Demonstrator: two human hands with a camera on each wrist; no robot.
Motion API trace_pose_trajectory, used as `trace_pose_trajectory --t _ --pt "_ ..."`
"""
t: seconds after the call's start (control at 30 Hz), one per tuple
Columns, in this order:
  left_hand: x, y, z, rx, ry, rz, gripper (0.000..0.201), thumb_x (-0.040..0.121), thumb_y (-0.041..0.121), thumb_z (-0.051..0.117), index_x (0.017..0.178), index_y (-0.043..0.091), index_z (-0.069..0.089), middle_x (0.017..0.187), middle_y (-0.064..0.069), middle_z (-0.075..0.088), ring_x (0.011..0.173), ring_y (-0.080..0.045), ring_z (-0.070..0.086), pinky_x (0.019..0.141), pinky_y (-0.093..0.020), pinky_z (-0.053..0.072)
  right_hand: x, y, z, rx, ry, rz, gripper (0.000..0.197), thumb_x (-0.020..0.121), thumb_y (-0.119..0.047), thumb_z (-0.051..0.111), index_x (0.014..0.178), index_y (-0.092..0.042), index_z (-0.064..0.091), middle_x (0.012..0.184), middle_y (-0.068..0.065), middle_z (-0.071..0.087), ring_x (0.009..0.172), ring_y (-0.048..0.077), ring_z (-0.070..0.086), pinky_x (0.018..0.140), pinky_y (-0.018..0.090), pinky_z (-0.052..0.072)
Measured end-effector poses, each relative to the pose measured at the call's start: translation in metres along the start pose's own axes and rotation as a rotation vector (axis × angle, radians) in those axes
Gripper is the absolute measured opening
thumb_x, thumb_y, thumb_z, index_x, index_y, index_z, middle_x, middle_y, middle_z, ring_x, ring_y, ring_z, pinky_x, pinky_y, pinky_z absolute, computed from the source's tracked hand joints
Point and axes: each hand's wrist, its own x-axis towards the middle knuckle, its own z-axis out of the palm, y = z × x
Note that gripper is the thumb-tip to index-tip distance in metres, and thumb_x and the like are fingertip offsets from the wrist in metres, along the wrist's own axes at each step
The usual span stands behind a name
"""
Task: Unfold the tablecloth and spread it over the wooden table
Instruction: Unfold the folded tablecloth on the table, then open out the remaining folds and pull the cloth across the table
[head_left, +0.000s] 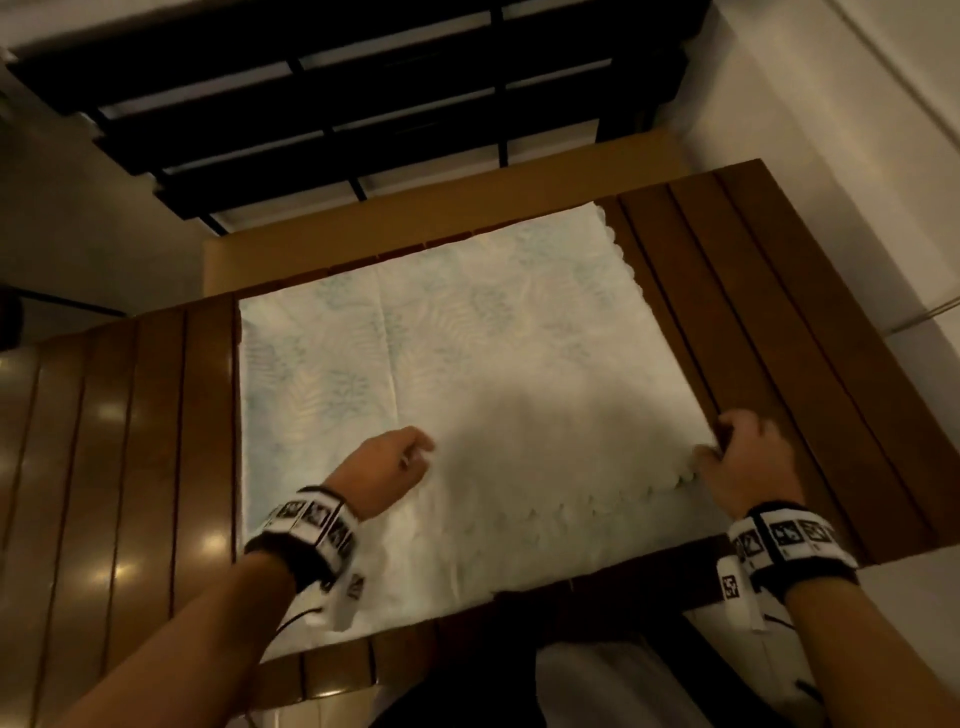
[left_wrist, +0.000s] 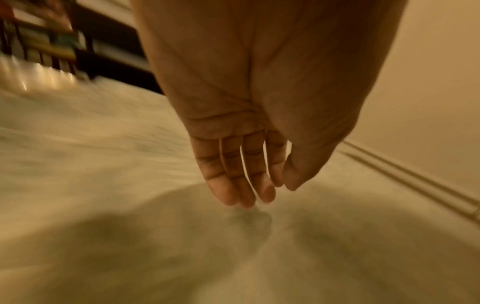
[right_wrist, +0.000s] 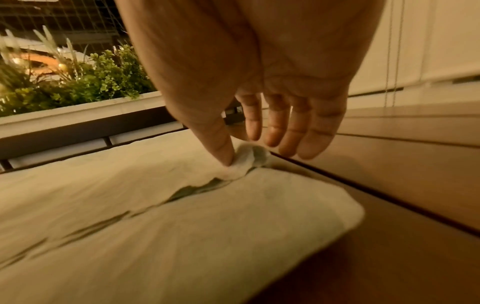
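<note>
Still folded, the tablecloth (head_left: 467, 364) is lying flat on the wooden surface (head_left: 769, 332); it looks light, soft and floppy, best taken by the scalloped edge (head_left: 597, 506). Right hand (head_left: 748, 457) is pinching that edge's corner between thumb (right_wrist: 221, 144) and fingers. Left hand (head_left: 387, 462) is hovering relaxed, fingers (left_wrist: 233, 174) straight, just brushing the cloth, holding nothing.

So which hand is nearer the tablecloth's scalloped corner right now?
Right. The right hand pinches the scalloped corner of the tablecloth; the left hand sits toward the cloth's middle, off that corner.
</note>
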Motion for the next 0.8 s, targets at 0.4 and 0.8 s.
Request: trace_pose_trajectory --t 0.4,0.8 --pt "-0.132 -0.203 -0.046 0.57 -0.008 0.124 0.051 0.088 0.031 0.062 0.138 0.031 0.052 0.142 -0.001 0.044 0.131 -0.028 0.041 0.106 -0.045 0.044 -0.145 -0.098 0.112 0.095 -0.167 -0.452 0.025 0.091 -0.011 0.059 0.11 -0.027 0.06 0.11 -0.002 0.051 0.102 0.022 0.059 0.092 0.04 0.051" --pt "-0.088 -0.175 -0.096 0.495 -0.1 0.433 0.026 0.084 0.056 0.062 0.099 0.036 0.071 0.115 0.025 0.063 0.108 -0.01 0.044 0.093 -0.031 0.036 -0.208 -0.214 0.158 0.087 -0.3 -0.616 0.029 0.089 -0.004 0.057 0.097 -0.032 0.052 0.095 -0.006 0.047 0.076 0.001 0.047 0.073 0.016 0.035"
